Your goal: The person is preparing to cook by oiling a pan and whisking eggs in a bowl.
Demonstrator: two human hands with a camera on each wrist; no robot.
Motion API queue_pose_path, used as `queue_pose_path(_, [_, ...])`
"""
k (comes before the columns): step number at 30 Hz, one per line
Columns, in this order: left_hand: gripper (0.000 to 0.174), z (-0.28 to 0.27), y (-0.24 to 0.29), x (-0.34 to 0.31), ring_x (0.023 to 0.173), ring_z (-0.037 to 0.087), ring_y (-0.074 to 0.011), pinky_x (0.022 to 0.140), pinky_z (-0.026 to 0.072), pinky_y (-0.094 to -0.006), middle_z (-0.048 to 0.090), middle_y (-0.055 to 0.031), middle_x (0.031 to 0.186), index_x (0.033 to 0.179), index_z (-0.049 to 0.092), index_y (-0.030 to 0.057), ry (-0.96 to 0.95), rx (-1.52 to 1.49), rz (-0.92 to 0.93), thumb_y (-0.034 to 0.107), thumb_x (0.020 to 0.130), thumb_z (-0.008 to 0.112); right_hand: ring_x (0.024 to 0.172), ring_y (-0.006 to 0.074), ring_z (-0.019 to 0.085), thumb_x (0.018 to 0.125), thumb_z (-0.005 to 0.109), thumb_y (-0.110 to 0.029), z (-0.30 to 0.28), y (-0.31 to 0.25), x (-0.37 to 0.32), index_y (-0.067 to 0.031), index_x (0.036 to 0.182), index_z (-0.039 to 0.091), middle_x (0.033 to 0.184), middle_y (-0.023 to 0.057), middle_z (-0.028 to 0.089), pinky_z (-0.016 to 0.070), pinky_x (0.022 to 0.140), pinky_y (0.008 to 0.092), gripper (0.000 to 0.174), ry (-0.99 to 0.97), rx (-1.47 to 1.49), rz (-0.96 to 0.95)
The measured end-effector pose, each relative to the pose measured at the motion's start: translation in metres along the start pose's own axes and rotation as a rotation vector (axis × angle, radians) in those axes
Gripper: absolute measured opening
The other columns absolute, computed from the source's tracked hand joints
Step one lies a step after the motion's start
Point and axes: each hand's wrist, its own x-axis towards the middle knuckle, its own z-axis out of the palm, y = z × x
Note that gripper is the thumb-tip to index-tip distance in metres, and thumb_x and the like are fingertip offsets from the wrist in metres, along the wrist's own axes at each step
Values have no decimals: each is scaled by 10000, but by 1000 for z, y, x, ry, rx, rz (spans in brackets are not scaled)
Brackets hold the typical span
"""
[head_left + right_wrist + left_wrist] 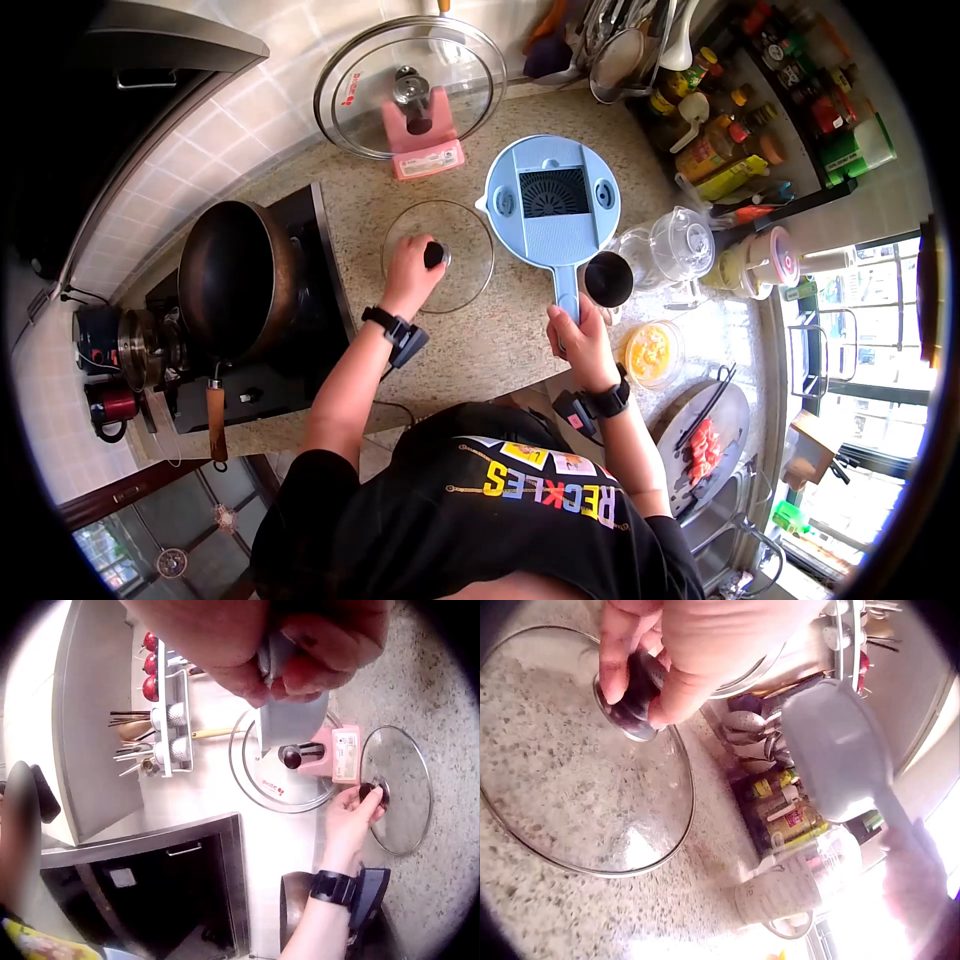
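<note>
two hands, two lids, one blue tool

both arms reach out over the counter [520,345]. the left hand [408,278] points down, its fingers pinching the black knob [436,254] of one glass lid [465,275], which lies flat on the counter. the right hand [588,345] is wrapped tight round the handle of one blue tool [553,238], held up over the counter.

near the right hand are one black cup [608,279] and one bowl [650,355] of yellow food. one big pan [240,275] sits on the stove. farther off, a second, bigger lid [345,85] leans on one pink stand [428,160].
</note>
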Motion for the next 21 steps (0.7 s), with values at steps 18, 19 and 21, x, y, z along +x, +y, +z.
queue_pose_path(18, [503, 27, 7, 31, 995, 547, -390, 816, 481, -451, 535, -209, 1071, 1205, 514, 21, 22, 163, -16, 187, 771, 708, 490, 62, 461, 946, 590, -247, -30, -11, -25, -46, 914, 478, 618, -5, 518, 370, 448, 219, 233, -87, 4, 50])
queue_pose_path(19, [556, 23, 9, 24, 1050, 519, -388, 829, 469, -454, 520, -209, 1100, 1265, 467, 23, 44, 145, 18, 177, 780, 692, 487, 62, 465, 945, 593, -247, -28, -9, -27, -45, 911, 479, 616, -7, 520, 371, 448, 218, 234, -97, -17, 69])
queue_pose_path(21, [555, 14, 17, 12, 1067, 506, -386, 835, 465, -452, 514, -207, 1104, 1271, 462, 20, 78, 130, 42, 170, 785, 684, 481, 60, 473, 939, 604, -244, -20, -6, -32, -48, 901, 484, 608, -12, 525, 372, 449, 214, 232, -118, 7, 109])
